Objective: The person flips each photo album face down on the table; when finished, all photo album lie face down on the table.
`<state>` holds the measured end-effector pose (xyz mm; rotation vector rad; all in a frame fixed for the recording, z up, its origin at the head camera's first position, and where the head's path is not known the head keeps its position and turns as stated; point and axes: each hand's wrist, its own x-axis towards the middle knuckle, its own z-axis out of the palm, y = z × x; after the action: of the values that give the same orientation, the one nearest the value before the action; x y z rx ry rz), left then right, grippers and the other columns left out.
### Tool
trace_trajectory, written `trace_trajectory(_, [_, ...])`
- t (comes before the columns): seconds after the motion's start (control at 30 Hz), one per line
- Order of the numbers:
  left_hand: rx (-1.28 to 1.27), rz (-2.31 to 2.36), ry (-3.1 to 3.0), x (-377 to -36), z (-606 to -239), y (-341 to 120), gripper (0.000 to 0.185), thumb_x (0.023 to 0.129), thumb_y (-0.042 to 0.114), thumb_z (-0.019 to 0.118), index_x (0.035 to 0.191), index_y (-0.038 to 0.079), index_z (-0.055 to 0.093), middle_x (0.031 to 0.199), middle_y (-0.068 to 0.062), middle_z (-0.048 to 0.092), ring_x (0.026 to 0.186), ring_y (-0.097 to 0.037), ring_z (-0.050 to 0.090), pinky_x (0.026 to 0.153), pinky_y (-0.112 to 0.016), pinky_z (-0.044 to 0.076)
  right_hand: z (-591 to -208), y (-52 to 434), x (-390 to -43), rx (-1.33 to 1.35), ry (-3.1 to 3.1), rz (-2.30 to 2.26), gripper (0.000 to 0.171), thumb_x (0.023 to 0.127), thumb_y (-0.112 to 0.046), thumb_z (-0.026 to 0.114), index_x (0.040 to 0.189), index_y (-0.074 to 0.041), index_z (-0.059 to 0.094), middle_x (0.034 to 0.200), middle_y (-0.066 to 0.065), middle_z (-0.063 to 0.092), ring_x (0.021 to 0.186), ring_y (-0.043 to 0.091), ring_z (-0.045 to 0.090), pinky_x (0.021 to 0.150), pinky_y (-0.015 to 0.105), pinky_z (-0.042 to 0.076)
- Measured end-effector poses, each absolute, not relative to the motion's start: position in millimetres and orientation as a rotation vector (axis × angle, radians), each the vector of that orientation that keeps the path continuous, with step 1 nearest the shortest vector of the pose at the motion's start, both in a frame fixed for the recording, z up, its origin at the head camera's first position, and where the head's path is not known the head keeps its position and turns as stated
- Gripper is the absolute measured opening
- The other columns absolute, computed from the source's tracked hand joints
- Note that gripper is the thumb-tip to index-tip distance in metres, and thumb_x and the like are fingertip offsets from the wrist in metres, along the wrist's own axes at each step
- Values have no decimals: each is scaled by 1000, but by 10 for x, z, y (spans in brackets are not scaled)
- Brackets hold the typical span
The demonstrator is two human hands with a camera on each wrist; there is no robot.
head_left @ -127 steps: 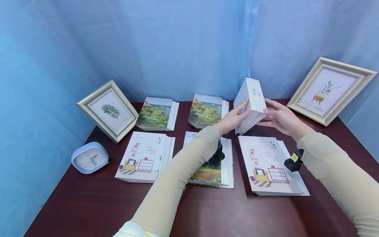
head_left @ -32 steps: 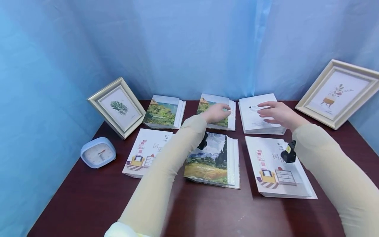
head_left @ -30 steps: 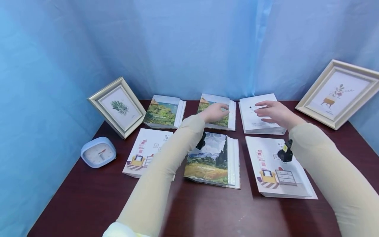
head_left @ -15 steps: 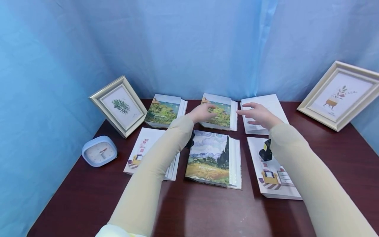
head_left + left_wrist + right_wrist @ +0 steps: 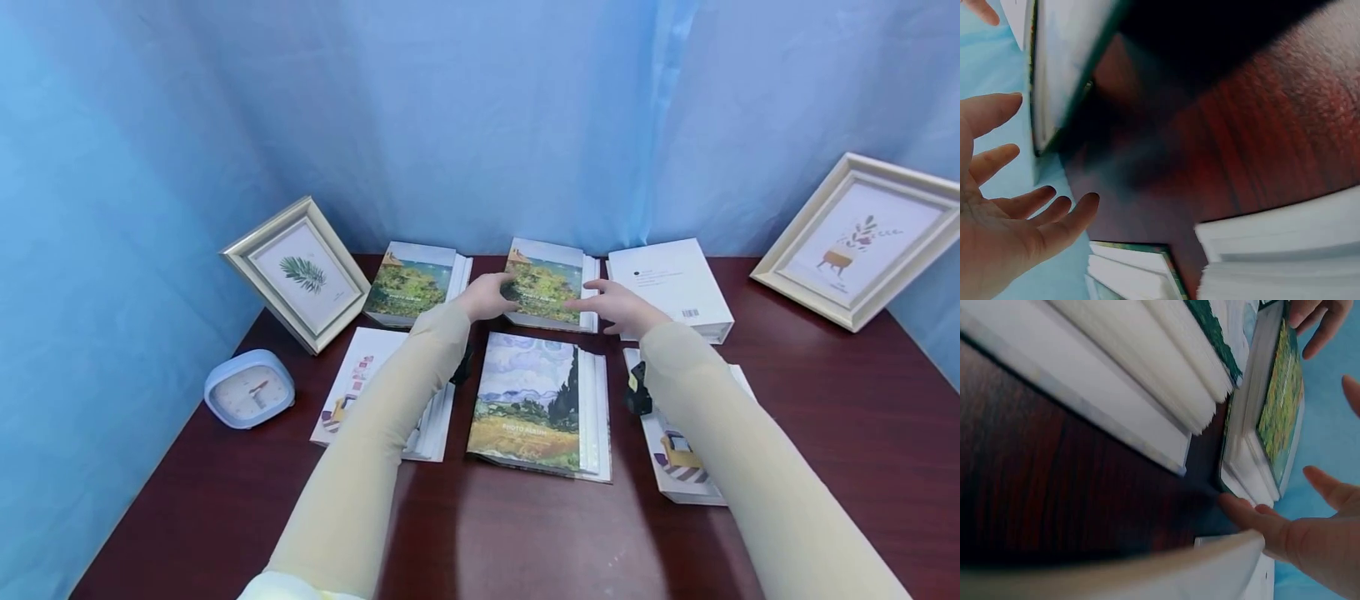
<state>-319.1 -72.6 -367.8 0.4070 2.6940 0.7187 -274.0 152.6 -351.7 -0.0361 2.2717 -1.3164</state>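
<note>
A photo album (image 5: 546, 287) with a garden-and-sea cover lies flat in the middle of the back row. My left hand (image 5: 486, 297) is at its left edge, fingers spread. On the opposite side, my right hand (image 5: 618, 308) reaches over the album's page edge, its fingertips overlapping the cover in the head view. In the left wrist view the left hand (image 5: 1010, 237) shows an open palm beside the album. From the right wrist, the right hand (image 5: 1310, 531) has thumb and fingers apart, a fingertip right at the corner of the album (image 5: 1282, 406).
A matching album (image 5: 412, 283) lies at back left, a white one (image 5: 667, 279) at back right. In front lie a landscape album (image 5: 528, 400) and two white albums (image 5: 352, 367) (image 5: 738, 379), partly under my forearms. Picture frames (image 5: 311, 333) (image 5: 836, 312) and a blue clock (image 5: 250, 387) stand at the sides.
The white album, earlier held upright in both hands, now lies flat at back right with its text side up. Both hands have left it and moved left, to the middle back album.
</note>
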Motion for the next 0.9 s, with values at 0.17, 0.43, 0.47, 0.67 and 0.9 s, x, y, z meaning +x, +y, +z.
trace_trajectory(0.17, [392, 750, 2661, -3068, -3649, -731, 59, 97, 22, 55, 150, 15, 30, 155, -8, 29, 142, -24, 27, 112, -39, 32, -3583, 1480, -2753, 10, 2276, -1318, 81, 95, -29, 56, 152, -2, 5, 157, 24, 2, 143, 43, 10, 113, 58, 20])
trace_trajectory(0.43, [369, 833, 2641, -3036, -3699, -744, 60, 97, 19, 54, 151, 17, 27, 156, -9, 26, 143, -26, 24, 111, -40, 33, -3623, 1472, -2774, 51, 2293, -1311, 79, 94, -27, 57, 152, -1, 8, 157, 23, 2, 143, 42, 11, 114, 54, 20])
trace_trajectory(0.47, [366, 853, 2635, -3036, -3711, -747, 60, 97, 19, 54, 151, 17, 28, 156, -9, 26, 143, -26, 24, 110, -40, 33, -3628, 1467, -2776, 57, 2296, -1310, 79, 94, -27, 57, 152, -2, 9, 157, 23, 2, 143, 41, 12, 114, 54, 20])
trace_trajectory(0.67, [326, 974, 2599, -3055, -3773, -764, 61, 97, 18, 55, 151, 18, 28, 156, -8, 24, 144, -26, 21, 110, -40, 33, -3639, 1438, -2788, 46, 2336, -1246, 77, 93, -27, 58, 151, -2, 15, 157, 23, 7, 142, 42, 15, 113, 55, 21])
trace_trajectory(0.9, [305, 1034, 2555, -3034, -3773, -765, 60, 98, 16, 53, 151, 19, 26, 157, -7, 22, 145, -26, 20, 89, -38, 37, -3650, 1417, -2797, 52, 2341, -1259, 73, 93, -25, 57, 151, -2, 18, 157, 23, 9, 141, 42, 17, 112, 56, 22])
